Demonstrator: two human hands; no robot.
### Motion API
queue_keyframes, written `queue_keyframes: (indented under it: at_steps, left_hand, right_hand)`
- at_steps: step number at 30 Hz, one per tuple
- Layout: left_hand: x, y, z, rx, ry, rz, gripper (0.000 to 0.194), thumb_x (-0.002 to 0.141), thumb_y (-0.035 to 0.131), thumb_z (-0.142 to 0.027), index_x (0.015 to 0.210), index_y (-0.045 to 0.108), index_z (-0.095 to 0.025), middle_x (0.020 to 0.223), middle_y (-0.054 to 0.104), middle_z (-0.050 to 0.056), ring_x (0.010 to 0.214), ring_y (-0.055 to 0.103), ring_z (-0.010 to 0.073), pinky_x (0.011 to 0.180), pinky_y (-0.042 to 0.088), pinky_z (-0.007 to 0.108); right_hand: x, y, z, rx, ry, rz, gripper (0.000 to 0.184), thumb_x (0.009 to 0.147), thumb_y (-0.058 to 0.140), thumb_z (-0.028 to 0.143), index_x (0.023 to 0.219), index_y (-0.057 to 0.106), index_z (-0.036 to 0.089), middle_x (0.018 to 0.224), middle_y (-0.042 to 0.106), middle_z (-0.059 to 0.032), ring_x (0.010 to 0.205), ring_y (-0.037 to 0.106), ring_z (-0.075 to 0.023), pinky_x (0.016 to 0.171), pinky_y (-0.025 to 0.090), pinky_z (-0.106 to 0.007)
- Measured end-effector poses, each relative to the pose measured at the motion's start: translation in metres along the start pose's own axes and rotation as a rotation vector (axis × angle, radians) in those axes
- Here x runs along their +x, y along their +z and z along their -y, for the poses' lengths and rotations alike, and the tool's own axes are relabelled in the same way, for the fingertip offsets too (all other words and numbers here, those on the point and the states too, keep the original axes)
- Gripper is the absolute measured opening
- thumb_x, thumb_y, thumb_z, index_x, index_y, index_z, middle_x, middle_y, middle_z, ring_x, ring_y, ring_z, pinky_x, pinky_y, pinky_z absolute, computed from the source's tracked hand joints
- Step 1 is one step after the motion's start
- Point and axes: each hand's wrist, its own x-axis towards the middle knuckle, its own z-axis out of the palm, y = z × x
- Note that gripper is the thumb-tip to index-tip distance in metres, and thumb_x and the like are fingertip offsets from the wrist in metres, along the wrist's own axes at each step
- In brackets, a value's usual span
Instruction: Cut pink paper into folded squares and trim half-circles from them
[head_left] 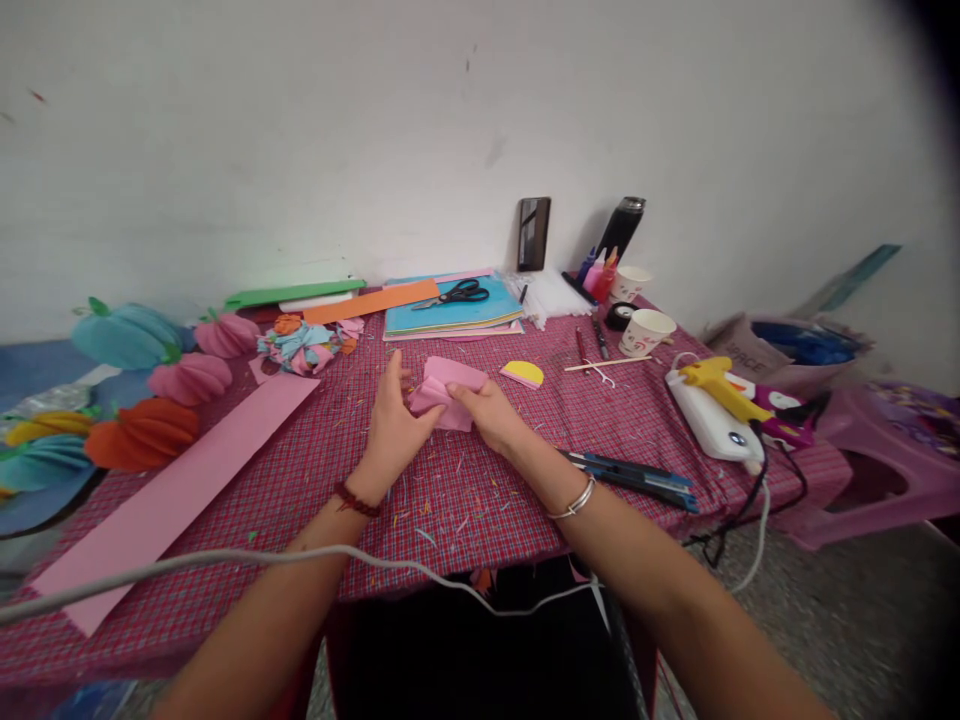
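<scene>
A piece of pink paper (459,376), partly folded in layers, is held just above the checked tablecloth in front of me. My right hand (487,412) pinches its right side, thumb on top. On the other side, my left hand (394,420) has its thumb against the folded layers, with its fingers raised at the paper's left edge. Close by on the right lies a small yellow and pink half-round paper piece (523,374). A long pink paper strip (187,490) stretches across the left of the table.
Round paper pumpkins (142,435) stand at the left. Black scissors (461,292) rest on coloured sheets (420,318) at the back. Blue-black cutters (637,478) lie right of my arm, near a yellow glue gun (724,388). A white cable (322,552) crosses over my forearms.
</scene>
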Motion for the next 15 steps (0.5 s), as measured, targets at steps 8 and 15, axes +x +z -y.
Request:
queue_keyframes:
  at_steps: [8,15]
  left_hand:
    - [-0.003,-0.016,-0.014,0.511,0.521,0.122,0.037,0.084,0.056,-0.013,0.120,0.060,-0.021,0.148,0.039,0.014,0.136,0.033,0.0343,0.111,0.027,0.054]
    - [-0.002,-0.019,-0.016,0.468,0.425,0.126,0.012,0.081,0.059,-0.019,0.092,0.062,-0.018,0.145,0.040,0.017,0.133,0.035,0.0354,0.109,0.027,0.053]
  right_hand:
    - [-0.002,-0.002,-0.002,-0.002,0.007,0.057,0.025,0.071,0.074,0.028,0.095,0.073,0.020,0.092,0.075,-0.0013,0.084,0.067,-0.0157,0.084,0.049,-0.030]
    - [0.000,-0.003,-0.003,0.014,0.057,0.010,0.025,0.067,0.077,0.032,0.086,0.072,0.018,0.080,0.075,-0.0013,0.071,0.065,-0.0154,0.073,0.051,-0.028]
